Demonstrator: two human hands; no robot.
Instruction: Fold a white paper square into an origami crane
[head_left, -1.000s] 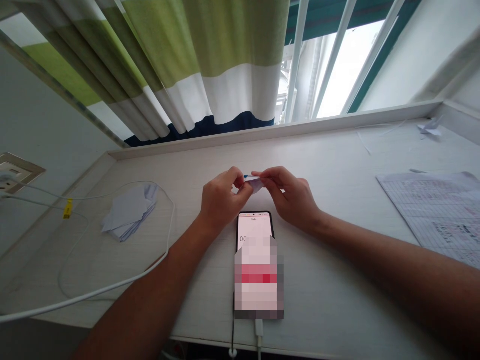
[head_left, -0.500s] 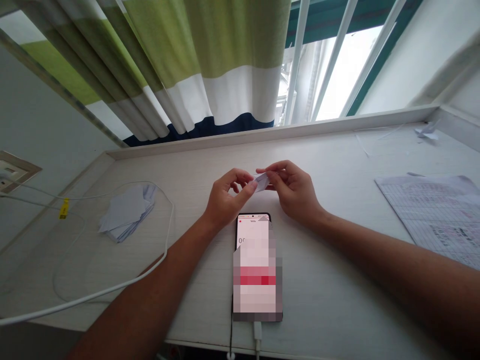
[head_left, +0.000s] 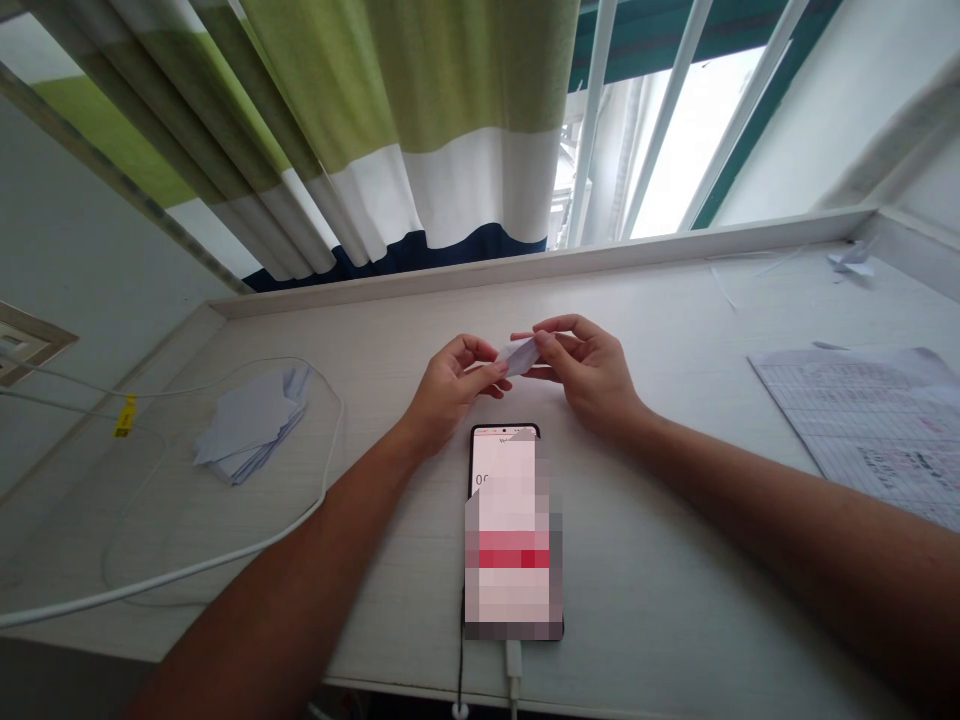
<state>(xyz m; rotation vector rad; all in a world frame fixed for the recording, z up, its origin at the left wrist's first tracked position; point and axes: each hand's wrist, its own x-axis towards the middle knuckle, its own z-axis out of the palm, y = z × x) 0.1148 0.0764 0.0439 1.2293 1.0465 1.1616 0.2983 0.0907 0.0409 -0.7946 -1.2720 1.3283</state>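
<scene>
A small piece of folded white paper (head_left: 518,356) is held up between my two hands, above the white desk. My left hand (head_left: 455,385) pinches its left end between thumb and fingers. On the other side, the thumb and fingers of my right hand (head_left: 589,370) grip its right end. Part of the paper is hidden behind the fingertips. Just below the hands lies a phone (head_left: 508,480), face up with its screen lit and partly blurred out.
To the left, a pile of white paper pieces (head_left: 251,420) lies inside a loop of white cable (head_left: 225,555). A sheet with handwriting (head_left: 862,415) rests at the right. Crumpled paper (head_left: 853,260) sits in the far right corner. A raised ledge (head_left: 450,275) borders the desk's back.
More of the folded paper shows between my hands now. My left thumb has shifted slightly left and down along it, and the left fingers have spread a little.
</scene>
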